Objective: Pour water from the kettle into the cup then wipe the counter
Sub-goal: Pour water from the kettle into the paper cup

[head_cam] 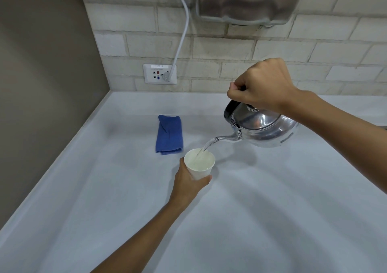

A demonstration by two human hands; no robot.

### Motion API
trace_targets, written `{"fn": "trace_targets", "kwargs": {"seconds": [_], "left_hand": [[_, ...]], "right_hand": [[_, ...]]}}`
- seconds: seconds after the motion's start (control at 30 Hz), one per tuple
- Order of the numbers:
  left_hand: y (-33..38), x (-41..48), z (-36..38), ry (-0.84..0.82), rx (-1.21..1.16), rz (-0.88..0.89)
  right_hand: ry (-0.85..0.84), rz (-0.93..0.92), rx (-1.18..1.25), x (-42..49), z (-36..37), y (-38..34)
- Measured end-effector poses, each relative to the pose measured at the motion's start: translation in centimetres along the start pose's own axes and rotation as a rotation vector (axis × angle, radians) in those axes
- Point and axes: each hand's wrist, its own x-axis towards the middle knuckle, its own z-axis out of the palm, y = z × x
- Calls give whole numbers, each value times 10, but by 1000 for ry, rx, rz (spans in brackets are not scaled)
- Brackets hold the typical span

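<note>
Nearest to me, my left hand (189, 183) is wrapped around the lower wall of the white paper cup (200, 163), thumb on the near right side and the other fingers hidden behind it; the cup stands upright near the middle of the pale counter (272, 220), though I cannot tell whether its base rests on the surface or is lifted just clear. Water (206, 147) runs in a thin clear stream from the spout into the cup's mouth, and the liquid inside appears to sit fairly high, so I judge the pouring step to be well advanced but not finished. To the right and slightly farther, my right hand (261, 86) is closed in a fist over the dark handle of the metal kettle (263, 126), which hangs above the counter, tilted with its spout down and to the left, its tip just above the cup's far right rim. Beyond the cup and to its left, the folded blue cloth (169, 134) lies flat and apart from both hands; wiping is not yet begun. Farthest, a wall socket (159, 73) with a white cable (181, 40) sits in the tiled wall.
</note>
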Motion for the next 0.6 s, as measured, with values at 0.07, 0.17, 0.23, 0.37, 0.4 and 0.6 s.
{"fn": "trace_targets", "kwargs": {"seconds": [0.07,0.17,0.23,0.37,0.4,0.6], "left_hand": [[0,0,0,4,2,3],[1,0,0,4,-7,2],[1,1,0,0,-6,2],[1,0,0,-2,3,3],[1,0,0,-3,2,5],[0,1,0,-7,-12,6]], "right_hand": [[4,-2,3,0,-1,0],[5,-1,1,1,-1,0],[6,-7,4,1,-1,-1],[8,-13,5,2,-1,0],[7,-13,5,2,-1,0],[2,-18,2,2,0,0]]}}
